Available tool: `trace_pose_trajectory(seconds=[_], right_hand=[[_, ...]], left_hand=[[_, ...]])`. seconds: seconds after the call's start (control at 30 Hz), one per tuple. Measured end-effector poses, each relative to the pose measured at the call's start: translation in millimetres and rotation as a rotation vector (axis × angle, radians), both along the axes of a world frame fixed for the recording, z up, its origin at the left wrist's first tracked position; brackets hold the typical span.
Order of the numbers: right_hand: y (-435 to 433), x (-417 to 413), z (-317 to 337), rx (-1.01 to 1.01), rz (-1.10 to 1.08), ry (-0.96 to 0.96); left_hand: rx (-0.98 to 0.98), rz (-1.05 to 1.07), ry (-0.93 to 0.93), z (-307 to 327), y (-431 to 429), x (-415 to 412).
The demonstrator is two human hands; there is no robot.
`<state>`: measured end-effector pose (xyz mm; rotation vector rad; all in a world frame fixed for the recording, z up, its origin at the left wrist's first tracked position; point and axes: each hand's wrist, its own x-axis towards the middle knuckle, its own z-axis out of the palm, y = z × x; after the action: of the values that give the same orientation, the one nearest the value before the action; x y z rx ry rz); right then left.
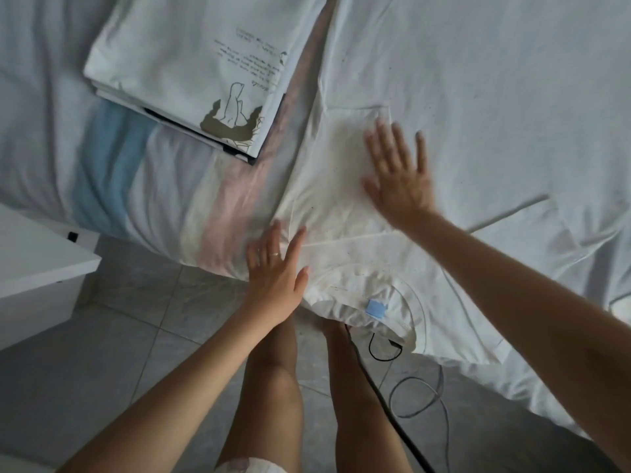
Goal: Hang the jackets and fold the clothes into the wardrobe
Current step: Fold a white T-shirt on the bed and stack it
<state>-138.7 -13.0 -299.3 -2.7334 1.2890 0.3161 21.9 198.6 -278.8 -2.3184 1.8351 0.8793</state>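
Observation:
A white T-shirt (345, 213) with a blue neck label lies spread on the bed, its collar toward the near edge. My left hand (275, 268) rests flat with straight fingers on the shirt's left side at the bed's edge. My right hand (397, 172) lies flat with spread fingers on the shirt's body, farther in. To the far left sits a stack of folded clothes (191, 66), topped by a white shirt with a dark print and text.
The bed (495, 80) has a white sheet and a striped blue, white and pink cover at its left. A white cabinet (37, 268) stands at the left on the tiled floor. Cables (416, 394) lie on the floor by my legs.

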Motion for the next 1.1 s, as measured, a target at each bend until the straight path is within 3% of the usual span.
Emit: trace_pose_trajectory(seconds=[0.1, 0.3, 0.4, 0.47, 0.53, 0.7, 0.9, 1.1], right_hand=[[50, -20, -3, 0.049, 0.237, 0.041], [104, -88, -3, 0.128, -0.167, -0.008], [140, -114, 15, 0.122, -0.068, -0.123], [167, -141, 22, 0.114, -0.032, -0.159], [194, -174, 26, 0.195, -0.144, -0.081], [226, -246, 24, 0.371, -0.415, 0.170], [204, -252, 18, 0.326, -0.239, 0.070], [192, -257, 32, 0.312, -0.270, -0.111]], left_hand=[[-0.170, -0.158, -0.076, -5, -39, -3], [0.032, -0.235, -0.185, -36, -68, 23], [0.024, -0.260, -0.090, -30, -42, 18], [0.015, -0.495, -0.064, -22, -22, 22], [0.004, -0.722, -0.061, -16, -13, 37], [-0.104, -0.893, -0.043, -21, -25, 74], [-0.111, -0.915, 0.082, -17, -36, 77], [-0.094, -0.804, 0.047, 5, -53, 58]])
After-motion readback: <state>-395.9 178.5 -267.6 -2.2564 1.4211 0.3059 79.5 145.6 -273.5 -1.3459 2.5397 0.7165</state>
